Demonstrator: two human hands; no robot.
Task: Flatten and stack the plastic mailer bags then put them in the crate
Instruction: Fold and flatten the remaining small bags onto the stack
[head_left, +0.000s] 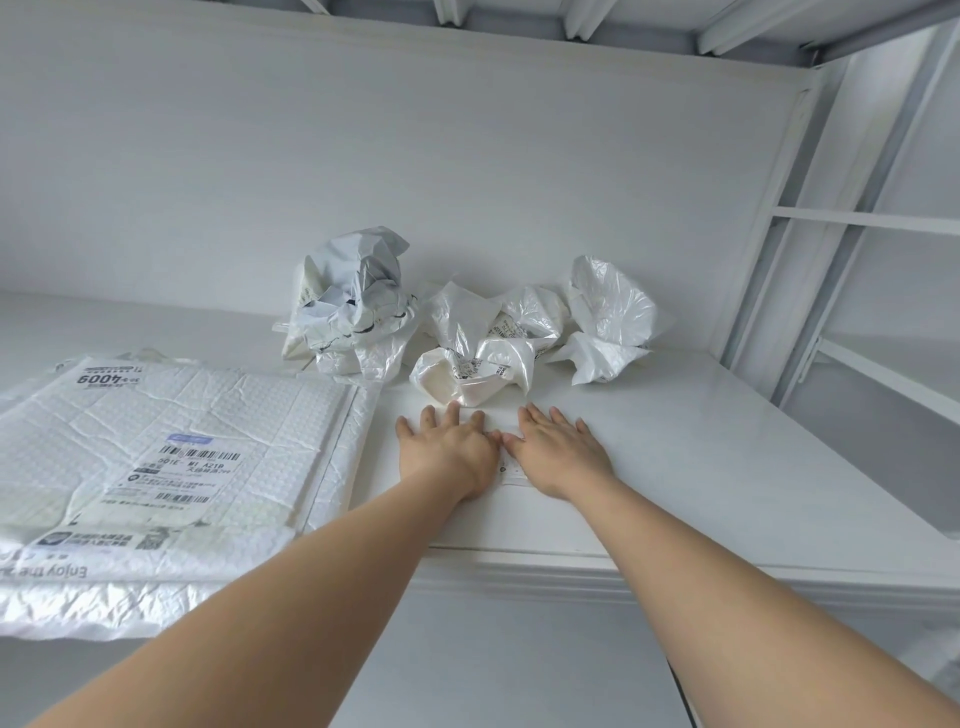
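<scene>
Both my hands lie flat, fingers straight, on the white table. My left hand (449, 449) and my right hand (558, 449) press side by side on a small flat white mailer (511, 470), mostly hidden under them. Just beyond my fingertips lies a crumpled white mailer bag (475, 371) with a printed label. Behind it sit a crumpled grey-white bag (353, 304) and another crumpled white bag (608, 317). At the left lies a stack of flattened bubble mailers (171, 467) with barcode labels. No crate is in view.
The white table's front edge (571, 564) runs below my wrists. A white wall stands close behind the bags. A white metal shelf frame (795, 249) rises at the right, with beams overhead.
</scene>
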